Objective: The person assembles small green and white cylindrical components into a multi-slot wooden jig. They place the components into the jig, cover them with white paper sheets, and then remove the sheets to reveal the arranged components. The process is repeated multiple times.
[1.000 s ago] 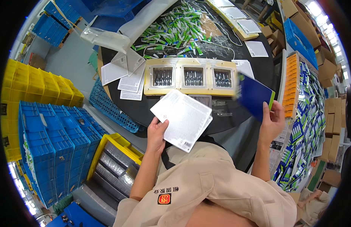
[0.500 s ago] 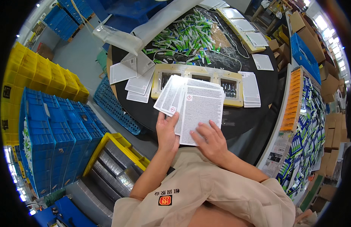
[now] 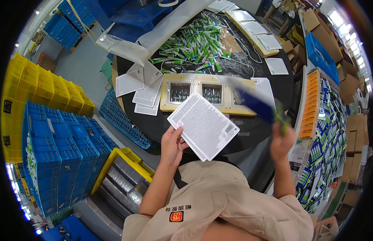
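My left hand point(image 3: 172, 145) is closed on the left corner of a small stack of white printed cards point(image 3: 208, 126), tilted in front of my waist. Raised at the right, my right hand point(image 3: 282, 142) grips a card with a dark blue and green face point(image 3: 257, 105), smeared by motion. Beyond the stack lies a cream-yellow frame point(image 3: 166, 107) with three windows; rows of small blister-like shapes show in them, the right one partly behind the moving card. More white cards lie left of the frame point(image 3: 148, 95) and at its right end point(image 3: 265, 88).
Green-and-white tubes point(image 3: 194, 42) are heaped on the black round table point(image 3: 251, 138). A second cream-yellow frame point(image 3: 271, 51) with cards lies at the far right. Blue crates point(image 3: 66, 148) and yellow crates point(image 3: 37, 88) stand left; many blue-green cards point(image 3: 321, 148) fill the right side.
My right hand has left the stack and swung right and up with a blue-green card. The stack in my left hand has turned and been squared together, uncovering the frame's windows.
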A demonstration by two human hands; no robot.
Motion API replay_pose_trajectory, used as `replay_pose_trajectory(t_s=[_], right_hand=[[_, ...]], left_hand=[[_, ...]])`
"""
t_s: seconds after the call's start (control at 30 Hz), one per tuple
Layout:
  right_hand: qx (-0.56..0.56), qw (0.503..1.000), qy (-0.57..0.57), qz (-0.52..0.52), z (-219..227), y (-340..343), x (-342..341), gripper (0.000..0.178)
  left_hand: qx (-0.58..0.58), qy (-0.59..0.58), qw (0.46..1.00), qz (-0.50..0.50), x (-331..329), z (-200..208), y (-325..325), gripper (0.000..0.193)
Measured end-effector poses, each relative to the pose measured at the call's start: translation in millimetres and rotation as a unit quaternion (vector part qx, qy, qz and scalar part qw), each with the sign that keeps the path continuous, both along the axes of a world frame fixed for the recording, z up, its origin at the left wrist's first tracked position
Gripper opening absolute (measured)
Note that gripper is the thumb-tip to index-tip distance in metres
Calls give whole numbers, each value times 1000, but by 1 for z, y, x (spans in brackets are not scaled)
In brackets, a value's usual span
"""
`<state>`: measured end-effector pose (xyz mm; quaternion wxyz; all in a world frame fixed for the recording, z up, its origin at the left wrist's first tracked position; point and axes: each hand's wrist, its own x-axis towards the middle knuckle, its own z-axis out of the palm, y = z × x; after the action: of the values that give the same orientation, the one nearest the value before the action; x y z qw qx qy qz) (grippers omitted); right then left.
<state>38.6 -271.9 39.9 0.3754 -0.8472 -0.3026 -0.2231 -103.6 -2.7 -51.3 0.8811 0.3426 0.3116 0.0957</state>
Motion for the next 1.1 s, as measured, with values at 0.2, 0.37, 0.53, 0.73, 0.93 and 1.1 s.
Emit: replay_pose_trajectory(t_s=[0.2, 0.37, 0.53, 0.73, 0.93, 1.1], right_hand=[[12, 981, -174, 87, 3, 8, 9, 22], [-276, 867, -214, 356, -34, 34, -39, 37], [-291, 885, -94, 352, -40, 32, -58, 39], [105, 970, 189, 115, -30, 12, -64, 65], [378, 753, 529, -102, -98, 55, -116, 51], [379, 732, 566, -25, -65, 18, -74, 59]], left_hand=[[15, 4, 993, -113, 15, -11, 3, 32], [-95, 15, 992, -81, 30, -7, -8, 39], [-142, -68, 985, -75, 30, -7, -18, 49], [230, -28, 968, -94, 27, -5, -27, 42], [321, -55, 920, -217, 3, -8, -75, 42], [375, -10, 867, -329, 41, 1, -33, 39]])
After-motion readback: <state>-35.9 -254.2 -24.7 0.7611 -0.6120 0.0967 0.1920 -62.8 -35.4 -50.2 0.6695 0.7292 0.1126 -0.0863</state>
